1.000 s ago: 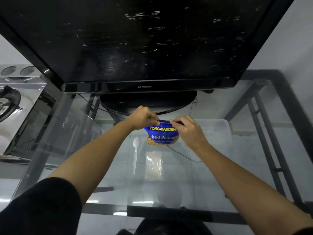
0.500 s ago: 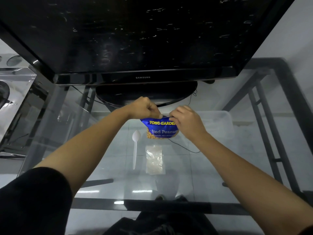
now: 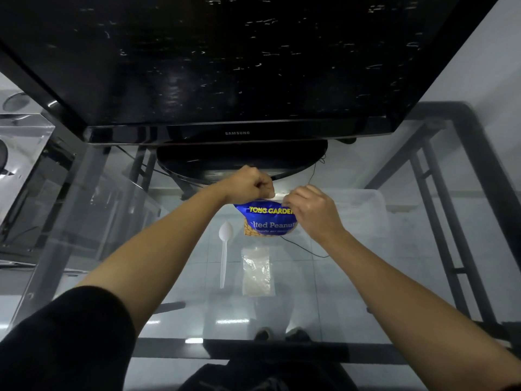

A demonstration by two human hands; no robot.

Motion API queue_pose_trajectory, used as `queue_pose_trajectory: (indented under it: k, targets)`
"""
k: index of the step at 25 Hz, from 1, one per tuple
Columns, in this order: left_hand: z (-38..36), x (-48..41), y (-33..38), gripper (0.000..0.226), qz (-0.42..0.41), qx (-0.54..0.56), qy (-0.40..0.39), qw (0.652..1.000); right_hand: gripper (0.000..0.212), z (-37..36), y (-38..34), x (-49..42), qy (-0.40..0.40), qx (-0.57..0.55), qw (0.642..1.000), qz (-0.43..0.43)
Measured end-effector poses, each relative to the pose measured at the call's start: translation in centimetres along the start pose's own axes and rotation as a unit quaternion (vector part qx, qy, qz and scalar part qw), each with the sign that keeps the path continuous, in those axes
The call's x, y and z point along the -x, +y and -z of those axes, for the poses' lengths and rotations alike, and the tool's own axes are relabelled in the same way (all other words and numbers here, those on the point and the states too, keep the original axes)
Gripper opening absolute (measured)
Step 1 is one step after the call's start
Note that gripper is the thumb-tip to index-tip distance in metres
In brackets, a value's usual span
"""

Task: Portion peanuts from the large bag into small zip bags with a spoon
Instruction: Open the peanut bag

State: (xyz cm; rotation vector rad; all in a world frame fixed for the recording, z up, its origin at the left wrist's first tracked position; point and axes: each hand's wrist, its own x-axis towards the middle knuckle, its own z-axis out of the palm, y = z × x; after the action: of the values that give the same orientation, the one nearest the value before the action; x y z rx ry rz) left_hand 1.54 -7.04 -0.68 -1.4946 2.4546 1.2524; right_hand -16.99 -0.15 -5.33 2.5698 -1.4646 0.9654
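Observation:
A blue bag of salted peanuts (image 3: 267, 222) stands upright on the glass table, just in front of the television's base. My left hand (image 3: 248, 186) pinches the bag's top edge at its left corner. My right hand (image 3: 308, 206) pinches the same edge at its right side, and a pale strip of the bag's top shows between the two hands. A white plastic spoon (image 3: 224, 249) lies flat on the glass to the left of the bag, bowl pointing away from me. A small clear zip bag (image 3: 257, 270) lies flat below the peanut bag.
A large black television (image 3: 236, 66) on a round black base (image 3: 239, 162) fills the far side of the glass table (image 3: 380, 292). A thin black cable (image 3: 307, 251) runs under the glass at the right. A clear plastic box (image 3: 366, 210) shows through the table.
The two hands have kept their hold on the bag's top and drawn slightly apart, and a pale strip of the bag's top now shows between them. The camera has tilted a little.

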Motion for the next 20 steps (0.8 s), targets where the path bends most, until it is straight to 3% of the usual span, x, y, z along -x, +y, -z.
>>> queue_pose_trajectory:
  k: [6, 10, 12, 15, 18, 20]
  targets:
    - [-1.3, -0.1, -0.5, 0.014, -0.002, -0.014, 0.046, 0.999, 0.024, -0.2, 0.2, -0.2, 0.0, 0.006, 1.0, 0.009]
    - [-1.1, -0.1, -0.8, 0.017, -0.001, -0.031, 0.093, 0.995, 0.03, 0.3, -0.2, 0.0, -0.026, 0.013, 0.998, 0.048]
    - [-0.7, 0.1, -0.7, 0.018, -0.035, -0.06, 0.096, 0.993, 0.028, 0.6, -0.4, 0.0, -0.038, 0.006, 0.999, 0.017]
    - [-0.7, 0.7, -0.4, 0.024, -0.118, -0.143, 0.185, 0.965, 0.02, 2.0, -0.6, 0.0, -0.108, -0.055, 0.992, -0.031]
    - [-1.2, 1.1, -0.4, 0.039, -0.129, -0.178, 0.248, 0.943, 0.009, 3.4, -0.9, 0.1, -0.208, -0.096, 0.973, -0.018]
    - [-1.3, 1.2, -0.2, 0.035, -0.149, -0.183, 0.262, 0.936, 0.012, 3.9, -1.2, -0.3, -0.225, -0.113, 0.967, -0.039]
